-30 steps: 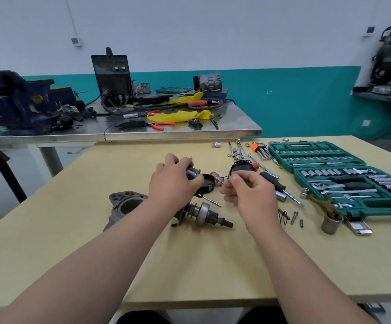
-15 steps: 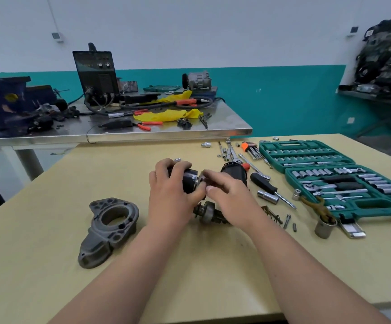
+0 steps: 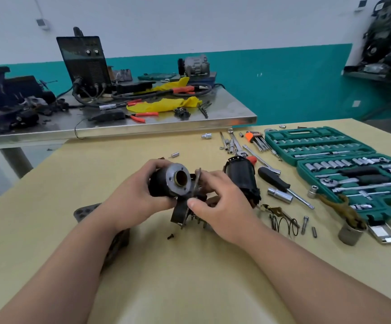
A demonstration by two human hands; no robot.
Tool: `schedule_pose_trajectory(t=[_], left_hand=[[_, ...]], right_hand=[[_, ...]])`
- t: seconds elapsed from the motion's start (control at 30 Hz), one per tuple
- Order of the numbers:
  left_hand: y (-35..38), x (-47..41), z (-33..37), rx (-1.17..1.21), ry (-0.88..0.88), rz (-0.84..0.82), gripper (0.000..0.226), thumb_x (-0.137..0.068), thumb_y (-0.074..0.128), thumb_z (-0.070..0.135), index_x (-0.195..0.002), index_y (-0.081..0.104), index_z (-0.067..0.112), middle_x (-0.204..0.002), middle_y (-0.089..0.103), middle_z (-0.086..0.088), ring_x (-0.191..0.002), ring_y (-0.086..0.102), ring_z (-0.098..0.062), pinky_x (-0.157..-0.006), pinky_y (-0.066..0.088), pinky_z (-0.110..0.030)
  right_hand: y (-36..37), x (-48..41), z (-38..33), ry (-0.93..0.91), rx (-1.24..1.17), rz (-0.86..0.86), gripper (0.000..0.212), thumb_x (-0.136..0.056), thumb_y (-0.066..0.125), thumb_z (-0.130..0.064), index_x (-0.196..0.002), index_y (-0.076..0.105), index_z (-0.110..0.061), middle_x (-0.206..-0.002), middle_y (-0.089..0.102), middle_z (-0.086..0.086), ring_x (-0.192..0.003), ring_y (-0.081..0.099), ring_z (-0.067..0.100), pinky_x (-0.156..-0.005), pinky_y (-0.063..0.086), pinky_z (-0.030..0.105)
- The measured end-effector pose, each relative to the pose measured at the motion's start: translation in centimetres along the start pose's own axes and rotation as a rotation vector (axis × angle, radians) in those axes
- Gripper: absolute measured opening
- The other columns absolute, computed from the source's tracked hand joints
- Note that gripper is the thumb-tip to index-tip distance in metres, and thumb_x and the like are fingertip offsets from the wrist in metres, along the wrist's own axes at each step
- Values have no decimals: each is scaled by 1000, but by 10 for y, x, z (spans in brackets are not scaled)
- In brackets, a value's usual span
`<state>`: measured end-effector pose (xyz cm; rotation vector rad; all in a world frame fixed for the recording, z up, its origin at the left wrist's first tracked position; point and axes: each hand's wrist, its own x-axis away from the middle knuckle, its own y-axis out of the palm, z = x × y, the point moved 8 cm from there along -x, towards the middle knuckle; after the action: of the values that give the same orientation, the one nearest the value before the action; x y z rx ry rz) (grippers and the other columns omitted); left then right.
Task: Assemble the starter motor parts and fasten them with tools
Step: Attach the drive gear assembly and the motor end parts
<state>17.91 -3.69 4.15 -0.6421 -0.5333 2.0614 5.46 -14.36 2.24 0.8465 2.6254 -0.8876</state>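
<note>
The left forearm covers most of the grey cast housing (image 3: 84, 212). The right hand (image 3: 220, 206) hides all but a few windings below it, and what they belong to is unclear. Above the desk's (image 3: 189, 277) middle, the left hand (image 3: 136, 197) wraps a black cylinder (image 3: 160, 183), whose long axis runs left to right with its silver open end facing right. The right hand pinches a dark flat plate (image 3: 181, 210) just beside that end. Bare desk reaches the near edge, and the socket set case (image 3: 330, 160) fills the right edge.
</note>
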Motion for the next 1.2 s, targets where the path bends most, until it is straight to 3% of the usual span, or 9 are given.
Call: schedule_pose_trajectory(t=[0.1,0.23,0.33,0.47,0.63,0.77,0.97,1.07,1.2], left_hand=[[-4,3,-4,48,59,31,63,-60,83,34,-115,56,48,-114,65,18,-104,63,-5,-89,51,-27],[-18,8,-2,2,88,68,72,-56,91,32,-118,58,49,-116,64,23,-103,64,-2,-88,52,-21],[-29,14,2,-123,71,106,82,-44,88,57,-119,56,55,-111,64,28,-94,67,-6,-85,52,-24],[-40,18,4,-120,91,150,66,-50,80,65,-112,61,53,-103,69,21,-95,65,0,-82,50,-21],[-33,14,-6,196,77,41,45,-61,76,46,-104,69,34,-100,71,3,-92,67,-12,-75,52,-19],[-20,14,-20,481,-15,-106,61,-59,85,45,-112,66,20,-108,68,-10,-98,66,-26,-83,54,-31],[-11,13,-27,705,-76,-118,57,-58,75,3,-109,53,9,-101,61,-15,-86,62,-26,-76,54,-30],[-9,12,-23,693,-64,-61,59,-55,81,14,-108,56,11,-103,61,-17,-87,62,-27,-78,55,-32],[-16,13,-18,555,-25,67,68,-43,92,49,-104,69,29,-103,68,-6,-90,67,-24,-76,56,-33]], right_hand=[[0,-1,-3,-16,-10,-13,36,-74,60,-46,-107,46,-49,-105,48,-20,-96,54,0,-81,50,21],[3,-4,-8,-55,7,-61,45,-75,67,-41,-118,55,-41,-108,46,-23,-94,54,-2,-77,43,8],[8,-9,-15,-80,28,-98,52,-76,72,-37,-125,55,-33,-110,45,-22,-92,53,0,-78,43,13],[13,-12,-26,-120,134,-107,56,-76,71,-40,-129,53,-35,-108,43,-24,-96,50,4,-82,47,25],[19,-16,-38,-161,267,-141,64,-77,67,-47,-136,48,-31,-111,39,-23,-87,44,-5,-79,41,21],[24,-16,-39,-163,308,-136,65,-77,63,-51,-137,46,-30,-113,39,-21,-75,42,-3,-75,38,22],[22,-16,-36,-145,269,-116,57,-77,62,-50,-130,49,-34,-107,40,-20,-77,44,-4,-73,41,21],[20,-17,-31,-123,214,-138,56,-79,63,-47,-131,49,-35,-107,41,-21,-85,46,-5,-72,37,16],[17,-17,-27,-89,207,-192,62,-80,61,-45,-139,44,-33,-112,41,-20,-102,48,5,-88,46,28]])
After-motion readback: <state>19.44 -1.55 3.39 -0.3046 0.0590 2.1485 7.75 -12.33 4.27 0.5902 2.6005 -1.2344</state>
